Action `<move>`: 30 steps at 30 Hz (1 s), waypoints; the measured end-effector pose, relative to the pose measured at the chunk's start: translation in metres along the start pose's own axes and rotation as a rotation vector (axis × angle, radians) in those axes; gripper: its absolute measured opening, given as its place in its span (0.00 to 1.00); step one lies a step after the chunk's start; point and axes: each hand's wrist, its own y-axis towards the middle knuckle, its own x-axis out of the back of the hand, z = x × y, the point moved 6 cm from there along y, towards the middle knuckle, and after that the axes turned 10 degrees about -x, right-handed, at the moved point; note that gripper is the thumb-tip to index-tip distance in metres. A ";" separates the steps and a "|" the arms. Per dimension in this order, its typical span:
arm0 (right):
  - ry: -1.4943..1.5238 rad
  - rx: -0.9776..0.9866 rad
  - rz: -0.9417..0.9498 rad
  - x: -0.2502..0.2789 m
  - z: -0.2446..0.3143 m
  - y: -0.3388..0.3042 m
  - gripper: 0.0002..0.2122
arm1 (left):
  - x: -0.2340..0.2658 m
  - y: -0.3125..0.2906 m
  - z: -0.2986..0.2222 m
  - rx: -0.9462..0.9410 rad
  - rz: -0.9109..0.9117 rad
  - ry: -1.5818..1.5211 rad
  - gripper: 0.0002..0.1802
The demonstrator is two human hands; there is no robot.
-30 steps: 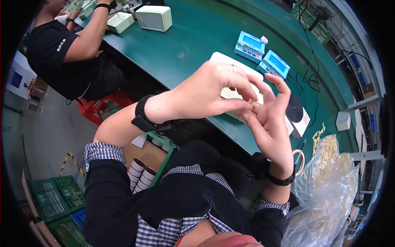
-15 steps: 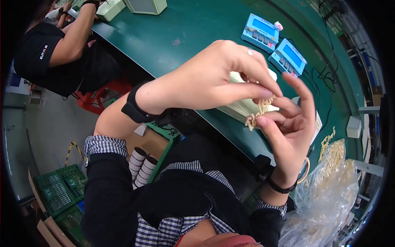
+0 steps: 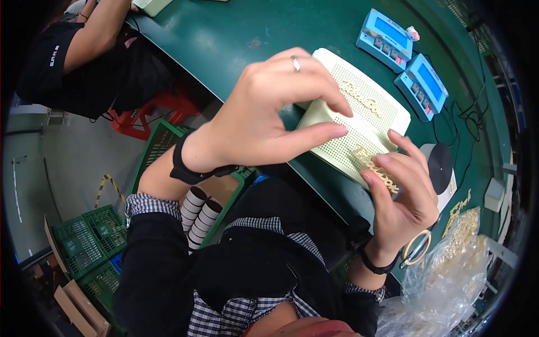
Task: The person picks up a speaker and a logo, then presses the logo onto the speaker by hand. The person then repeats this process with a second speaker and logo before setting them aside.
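Note:
My right hand point(image 3: 407, 194) has a pale gold script-lettering piece point(image 3: 362, 156) between its thumb and fingers, above the near part of a cream perforated panel point(image 3: 331, 140). Part of that lettering is hidden by the fingers. My left hand point(image 3: 275, 104) is over the panels' left side, thumb and forefinger apart, with nothing seen between them. Similar script lettering point(image 3: 368, 104) lies on the farther perforated panel point(image 3: 387, 92).
Two blue devices with screens point(image 3: 384, 39) stand at the far right, cables beside them. A clear bag of pale pieces point(image 3: 449, 269) lies at right, near a round dark disc point(image 3: 439, 165). A co-worker point(image 3: 92, 62) sits at left. A green crate point(image 3: 147, 160) holds striped cylinders point(image 3: 199, 216).
My hands have moved apart; the left has let go of the lettering piece, which stays with my right hand. The view has shifted, and the perforated panels show more fully.

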 end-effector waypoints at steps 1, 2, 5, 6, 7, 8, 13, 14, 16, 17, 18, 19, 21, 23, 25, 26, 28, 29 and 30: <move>-0.014 -0.024 -0.024 -0.005 0.003 0.001 0.12 | 0.003 -0.007 -0.002 -0.003 0.001 0.040 0.12; -0.028 -0.060 -0.055 -0.006 0.000 0.001 0.11 | 0.000 -0.011 0.001 0.004 0.008 0.035 0.12; -0.088 -0.081 -0.076 -0.006 -0.005 0.004 0.10 | 0.001 -0.023 0.007 0.063 -0.050 0.050 0.13; -0.135 -0.057 -0.068 -0.007 -0.002 0.005 0.10 | 0.003 -0.026 0.008 0.068 -0.053 0.047 0.13; -0.182 -0.033 -0.060 -0.009 0.000 0.005 0.10 | 0.005 -0.028 0.009 0.074 -0.052 0.055 0.13; -0.181 -0.032 -0.055 -0.010 0.000 0.006 0.10 | 0.007 -0.029 0.010 0.079 -0.052 0.068 0.13; -0.259 -0.038 -0.026 -0.013 0.002 0.004 0.09 | 0.010 -0.029 0.011 0.085 -0.050 0.091 0.13; -0.273 -0.047 -0.024 -0.013 0.001 0.004 0.09 | 0.009 -0.029 0.011 0.087 -0.049 0.089 0.13; -0.288 -0.060 -0.022 -0.013 0.001 0.005 0.09 | 0.008 -0.028 0.013 0.090 -0.075 0.092 0.12; -0.289 -0.060 -0.016 -0.013 0.001 0.005 0.09 | 0.007 -0.027 0.013 0.092 -0.089 0.096 0.12; -0.290 -0.061 -0.010 -0.013 0.001 0.006 0.09 | 0.006 -0.026 0.013 0.094 -0.088 0.096 0.12; -0.291 -0.062 -0.004 -0.013 0.001 0.006 0.09 | 0.005 -0.025 0.013 0.102 -0.085 0.080 0.11; -0.297 -0.063 -0.005 -0.013 0.002 0.006 0.09 | 0.002 -0.023 0.013 0.117 -0.078 0.046 0.11; -0.304 -0.061 -0.006 -0.013 0.003 0.006 0.09 | -0.002 -0.020 0.012 0.108 -0.058 0.059 0.13; -0.297 -0.055 -0.010 -0.014 0.003 0.005 0.09 | -0.008 -0.016 0.010 0.089 -0.018 0.090 0.18; -0.294 -0.051 -0.014 -0.014 0.003 0.005 0.09 | -0.012 -0.014 0.010 0.089 -0.019 0.089 0.18; -0.291 -0.047 -0.019 -0.014 0.002 0.004 0.09 | -0.021 -0.013 0.014 0.179 -0.020 0.079 0.21; -0.293 -0.042 -0.018 -0.014 0.002 0.004 0.09 | -0.024 -0.013 0.016 0.223 -0.019 0.072 0.22; -0.295 -0.038 -0.016 -0.014 0.002 0.004 0.09 | -0.026 -0.012 0.016 0.222 -0.018 0.072 0.22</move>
